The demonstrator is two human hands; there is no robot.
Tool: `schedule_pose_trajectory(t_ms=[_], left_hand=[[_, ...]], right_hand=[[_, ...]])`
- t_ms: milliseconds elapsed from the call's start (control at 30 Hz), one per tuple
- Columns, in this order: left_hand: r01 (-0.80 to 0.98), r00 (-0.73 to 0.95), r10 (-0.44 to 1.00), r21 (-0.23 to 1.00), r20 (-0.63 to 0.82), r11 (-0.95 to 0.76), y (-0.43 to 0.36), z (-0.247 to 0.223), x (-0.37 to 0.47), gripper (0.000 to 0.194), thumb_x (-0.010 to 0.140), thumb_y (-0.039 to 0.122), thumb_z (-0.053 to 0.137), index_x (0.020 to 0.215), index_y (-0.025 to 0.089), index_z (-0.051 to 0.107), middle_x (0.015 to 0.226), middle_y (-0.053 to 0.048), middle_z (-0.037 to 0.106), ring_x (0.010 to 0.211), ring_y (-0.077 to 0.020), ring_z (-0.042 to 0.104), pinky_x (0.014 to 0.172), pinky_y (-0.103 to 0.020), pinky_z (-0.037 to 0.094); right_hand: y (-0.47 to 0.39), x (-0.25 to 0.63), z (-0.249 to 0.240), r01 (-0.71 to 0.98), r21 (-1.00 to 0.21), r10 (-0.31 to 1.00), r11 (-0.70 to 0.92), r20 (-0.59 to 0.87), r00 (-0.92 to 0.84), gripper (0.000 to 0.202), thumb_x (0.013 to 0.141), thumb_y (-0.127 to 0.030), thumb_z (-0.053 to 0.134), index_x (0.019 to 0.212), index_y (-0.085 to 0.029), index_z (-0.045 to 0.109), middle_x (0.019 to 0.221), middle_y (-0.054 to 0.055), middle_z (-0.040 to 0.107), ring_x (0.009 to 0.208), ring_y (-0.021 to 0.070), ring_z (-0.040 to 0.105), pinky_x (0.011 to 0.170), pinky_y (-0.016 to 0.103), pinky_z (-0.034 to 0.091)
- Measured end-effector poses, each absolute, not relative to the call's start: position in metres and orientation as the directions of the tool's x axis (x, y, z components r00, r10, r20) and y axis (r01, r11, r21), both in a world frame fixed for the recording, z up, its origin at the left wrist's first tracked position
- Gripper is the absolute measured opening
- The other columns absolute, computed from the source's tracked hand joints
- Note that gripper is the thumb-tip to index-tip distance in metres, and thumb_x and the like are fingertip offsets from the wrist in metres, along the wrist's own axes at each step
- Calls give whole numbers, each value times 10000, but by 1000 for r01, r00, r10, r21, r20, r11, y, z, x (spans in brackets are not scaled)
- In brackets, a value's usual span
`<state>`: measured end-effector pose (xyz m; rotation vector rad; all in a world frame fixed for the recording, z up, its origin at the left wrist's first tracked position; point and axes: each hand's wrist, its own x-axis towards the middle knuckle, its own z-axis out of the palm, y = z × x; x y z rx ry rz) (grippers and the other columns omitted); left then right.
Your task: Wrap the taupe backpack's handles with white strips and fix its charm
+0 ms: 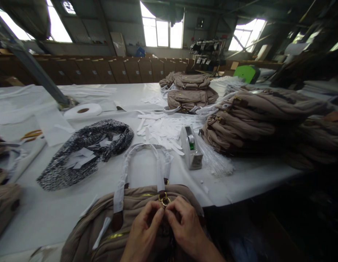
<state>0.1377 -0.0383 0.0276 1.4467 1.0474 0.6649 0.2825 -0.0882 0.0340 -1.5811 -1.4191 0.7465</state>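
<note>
A beige fabric bag (103,225) lies at the near edge of the white table (147,171), its handles (143,160) wrapped in white paper and stretched away from me. A gold ring (164,198) sits at the base of the right handle. My left hand (143,233) and my right hand (187,229) meet just below that ring, fingertips pinched together on the ring's fitting. What lies between the fingers is hidden.
A tape dispenser (191,147) stands beyond the bag, amid several white paper strips (160,129). A black-and-white patterned bag (84,151) lies left. Stacks of beige bags (256,120) fill the right; more bags (189,91) sit farther back. A white tape roll (83,110) lies at left.
</note>
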Motion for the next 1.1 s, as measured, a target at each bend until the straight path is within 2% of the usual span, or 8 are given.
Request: schedule_pose_trajectory(t_ms=[167,333,400,467,567,633,833,1100], left_hand=[[305,451,865,949,-219,81,-40,26,146,219,801,333,592,968,194,619,895,-38,685,836,-208,633,758,-281,491],[290,500,844,956,-196,50,-29,33,145,211,815,323,559,928,174,656,914,-63,692,886,-227,616,826,-313,459],[235,509,824,961,-247,143,-25,34,138,205,787,333,599,886,164,660,888,-59,693,875,-223,615,814,-306,456],[127,538,769,935,-345,330,-23,32,131,239,741,344,659,898,163,655,876,-55,697,864,-217,625,797,-302,464],[-7,570,662,803,-486,596,-26,28,125,354,680,350,729,967,167,634,812,-43,697,775,-193,645,722,-285,477],[-61,549,647,747,-529,662,-28,25,124,389,638,352,764,954,165,633,762,-35,692,710,-174,640,667,-263,469],[-61,535,661,757,-526,651,-29,14,124,408,613,377,781,938,167,648,751,-35,682,699,-176,639,665,-274,481],[-37,513,688,788,-513,615,-27,16,120,387,608,345,784,920,148,670,791,-63,710,740,-203,655,688,-290,485]], right_hand=[[-90,285,36,374,-927,972,-26,63,225,162,906,-249,464,796,-184,563,788,6,566,724,135,541,621,234,392],[-91,289,30,331,-943,971,-27,54,232,209,922,-307,453,785,-184,553,782,0,535,729,130,530,609,226,384],[-91,290,27,329,-944,973,-35,44,228,220,924,-321,453,782,-184,551,772,-6,529,716,127,522,605,227,380],[-90,291,27,331,-943,973,-39,40,227,222,925,-324,452,784,-183,550,769,-7,529,714,125,520,617,230,382],[-90,293,32,350,-936,979,-40,34,202,205,916,-299,461,775,-180,550,772,-4,533,718,126,523,618,231,386],[-89,294,38,387,-921,987,-45,19,162,177,894,-264,487,757,-179,560,764,-6,533,702,122,522,600,227,385],[-86,297,50,504,-857,992,-105,-58,109,119,782,-178,587,663,-183,579,721,-25,534,610,98,505,516,207,358],[-83,295,54,634,-766,994,-106,-73,79,123,766,-129,573,659,-189,575,732,-19,534,668,113,533,578,221,368]])
